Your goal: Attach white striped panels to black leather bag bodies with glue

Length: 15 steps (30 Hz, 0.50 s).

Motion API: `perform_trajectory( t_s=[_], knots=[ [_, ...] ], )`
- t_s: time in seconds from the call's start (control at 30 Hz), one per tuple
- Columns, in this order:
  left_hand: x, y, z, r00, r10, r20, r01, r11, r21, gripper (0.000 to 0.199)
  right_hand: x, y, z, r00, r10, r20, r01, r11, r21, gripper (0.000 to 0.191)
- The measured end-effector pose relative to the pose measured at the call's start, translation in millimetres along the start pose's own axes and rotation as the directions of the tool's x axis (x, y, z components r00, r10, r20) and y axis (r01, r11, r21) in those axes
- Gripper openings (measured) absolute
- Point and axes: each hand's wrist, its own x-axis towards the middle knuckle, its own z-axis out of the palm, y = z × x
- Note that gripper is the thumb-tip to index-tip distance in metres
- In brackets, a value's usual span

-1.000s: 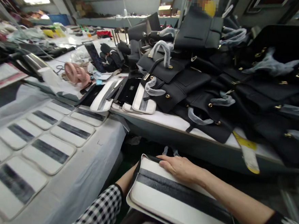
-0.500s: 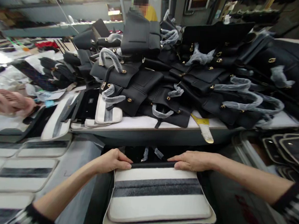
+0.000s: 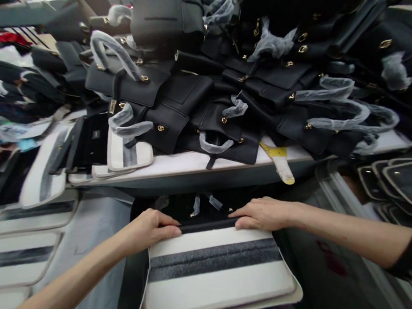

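Note:
A white bag panel with a dark grey stripe [image 3: 218, 287] lies tilted in front of me, its far edge trimmed by a black strip. My left hand [image 3: 156, 226] pinches the left end of that far edge between thumb and fingers. Toward the right end of the same edge, my right hand [image 3: 263, 214] grips it with the thumb on the near side. Just beyond the panel, two plastic-wrapped handle ends [image 3: 196, 205] show against black material. What lies under the panel is mostly hidden.
Black handbags [image 3: 181, 101] with plastic-wrapped handles are heaped on the white table [image 3: 177, 161] ahead. Striped panels [image 3: 11, 258] lie at the left. A yellow-and-white strip [image 3: 281, 162] hangs over the table edge. Dark panels with pale edges [image 3: 402, 180] are stacked at the right.
The view has tipped downward and come closer to the table. Both hands still hold the panel's far edge, and the panel now slants slightly, its right side higher.

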Motion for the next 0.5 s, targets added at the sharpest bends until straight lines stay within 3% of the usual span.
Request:
perform_trajectory(
  t_s=[0.07,0.13,0.2,0.27,0.37,0.43,0.5],
  knots=[
    [2.1,2.7,1.9,0.999,0.012,-0.047,-0.01,0.999,0.045,0.044,5.6,-5.6,3.9,1.0,0.0,-0.024,-0.001,0.999,-0.037,0.051],
    [1.1,7.9,7.1,0.985,0.064,-0.16,-0.045,0.991,0.123,0.042,9.8,-8.4,7.5,0.996,0.019,-0.085,-0.019,1.0,0.005,0.048],
    [-5.3,17.1,18.1,0.935,0.179,-0.306,-0.115,0.969,0.217,0.034,9.5,-5.1,11.4,0.976,0.068,-0.206,-0.033,0.985,0.168,0.045],
    [-17.4,31.0,37.3,0.853,0.331,-0.404,-0.226,0.932,0.284,0.021,2.1,5.4,18.8,0.926,0.139,-0.351,-0.01,0.939,0.345,0.046],
    [-39.2,57.5,79.1,0.768,0.513,-0.383,-0.427,0.856,0.292,0.014,-20.6,26.6,48.7,0.799,0.31,-0.515,0.0,0.856,0.516,0.067],
    [-48.8,75.1,109.3,0.751,0.591,-0.295,-0.52,0.804,0.288,0.015,-36.1,34.4,85.7,0.695,0.46,-0.552,-0.016,0.778,0.628,0.085],
    [-51.2,89.0,135.7,0.756,0.623,-0.202,-0.549,0.771,0.324,0.016,-43.8,30.8,132.1,0.639,0.558,-0.529,-0.026,0.704,0.71,0.095]
  ],
)
